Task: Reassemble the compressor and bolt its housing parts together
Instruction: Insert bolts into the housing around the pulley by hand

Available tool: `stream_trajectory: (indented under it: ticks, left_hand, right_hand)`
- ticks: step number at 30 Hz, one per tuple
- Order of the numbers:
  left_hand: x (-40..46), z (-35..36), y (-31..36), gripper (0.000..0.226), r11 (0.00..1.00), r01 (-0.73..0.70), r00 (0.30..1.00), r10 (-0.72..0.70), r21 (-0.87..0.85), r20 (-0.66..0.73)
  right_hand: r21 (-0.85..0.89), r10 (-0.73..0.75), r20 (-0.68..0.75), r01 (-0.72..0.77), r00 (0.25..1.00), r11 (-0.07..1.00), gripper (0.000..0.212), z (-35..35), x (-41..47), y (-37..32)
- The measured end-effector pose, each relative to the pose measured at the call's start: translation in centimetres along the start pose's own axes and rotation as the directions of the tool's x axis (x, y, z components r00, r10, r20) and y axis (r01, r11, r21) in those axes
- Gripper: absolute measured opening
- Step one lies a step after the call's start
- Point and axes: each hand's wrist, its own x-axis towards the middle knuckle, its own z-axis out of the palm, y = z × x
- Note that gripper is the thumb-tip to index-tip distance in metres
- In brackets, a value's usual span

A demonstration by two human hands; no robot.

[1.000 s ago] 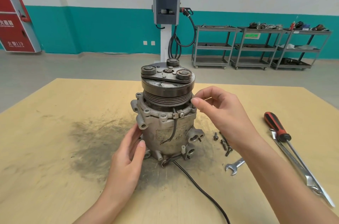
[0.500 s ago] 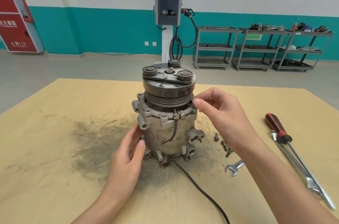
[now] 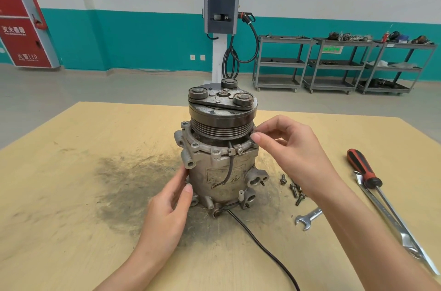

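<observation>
The compressor (image 3: 220, 147) stands upright mid-table (image 3: 59, 195), pulley up, on a dark grease stain (image 3: 133, 185). The left hand (image 3: 167, 209) rests flat against its lower left side, fingers straight. The right hand (image 3: 291, 147) pinches a bolt (image 3: 255, 133) at the flange rim, right side. Loose bolts (image 3: 294, 189), a wrench (image 3: 307, 218) and a screwdriver (image 3: 365, 169) lie toward the table's right edge.
</observation>
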Motion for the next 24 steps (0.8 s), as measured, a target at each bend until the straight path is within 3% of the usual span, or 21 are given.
stream_trajectory:
  ticks: [6, 13, 19, 24]
  left_hand:
    - [0.1, 0.0, -0.2, 0.045, 1.0, -0.004, 1.0, 0.004, -0.014, 0.004]
    - [0.2, 0.0, -0.3, 0.046, 1.0, -0.023, 1.0, 0.023, -0.001, 0.001]
    - [0.2, 0.0, -0.3, 0.046, 1.0, -0.021, 1.0, 0.021, 0.004, -0.004]
    - [0.2, 0.0, -0.3, 0.046, 1.0, -0.024, 1.0, 0.024, 0.008, 0.007]
  right_hand:
    - [0.005, -0.008, -0.083, 0.008, 0.997, 1.0, 0.017, 1.1, -0.3, -0.1]
    - [0.021, 0.006, 0.038, -0.007, 0.999, 1.0, 0.004, -0.1, 0.0, 0.0]
    - [0.005, 0.007, -0.076, -0.006, 0.997, 1.0, 0.018, 1.1, -0.3, 0.1]
    - [0.006, 0.002, 0.043, -0.002, 0.999, 1.0, 0.006, -0.2, 0.0, 0.0]
